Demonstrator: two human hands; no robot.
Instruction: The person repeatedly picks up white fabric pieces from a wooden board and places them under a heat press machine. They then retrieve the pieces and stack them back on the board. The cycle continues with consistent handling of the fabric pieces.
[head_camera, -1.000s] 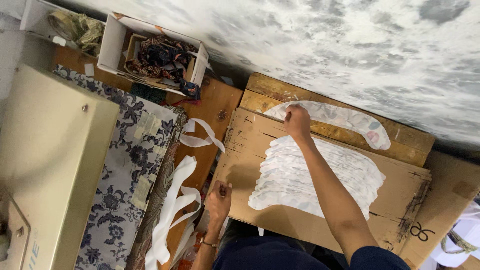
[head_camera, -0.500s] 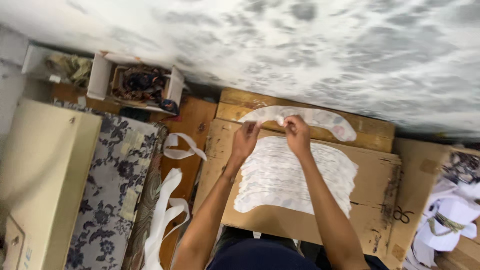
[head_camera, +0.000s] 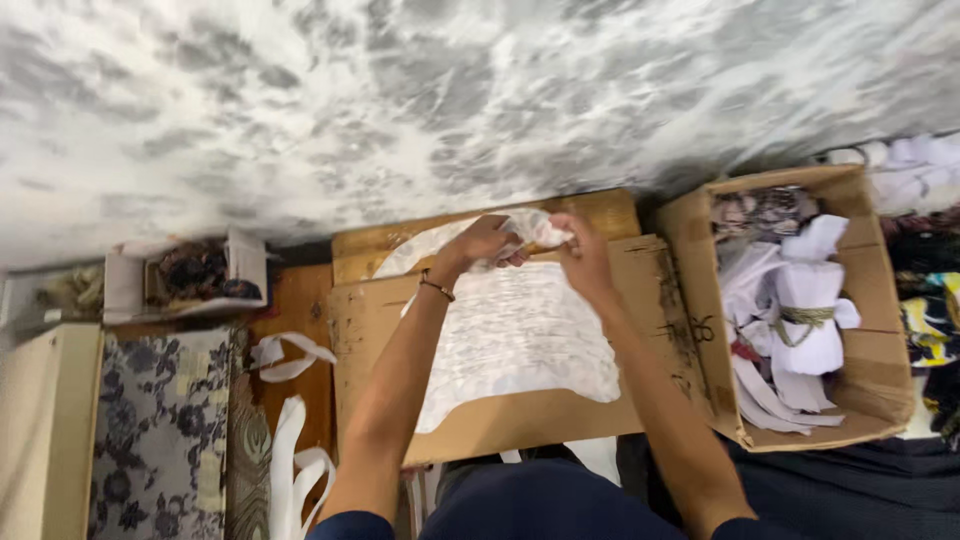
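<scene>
Head cam looking straight down: both hands are up at the far edge of a flat cardboard sheet (head_camera: 370, 330) that lies across the lap. Left hand (head_camera: 487, 240), with a thin bracelet on the wrist, is pinched shut on a crumpled bit of white lacy fabric piece (head_camera: 535, 228), and the right hand (head_camera: 583, 255) grips the same piece from the right side, fingers closed on it too. So the piece is held between the two hands, just above a stack of similar white fabric cutouts (head_camera: 520, 345) spread on the cardboard. Beyond it sits a wooden board (head_camera: 610, 210). Off to the right there's an open cardboard box (head_camera: 880, 380) stuffed with white cloth scraps, one bundle tied with string. On the left, white fabric strips (head_camera: 290, 440) lie beside a floral cloth (head_camera: 160, 430), and a small open box (head_camera: 190, 275) of dark stuff sits farther back.
</scene>
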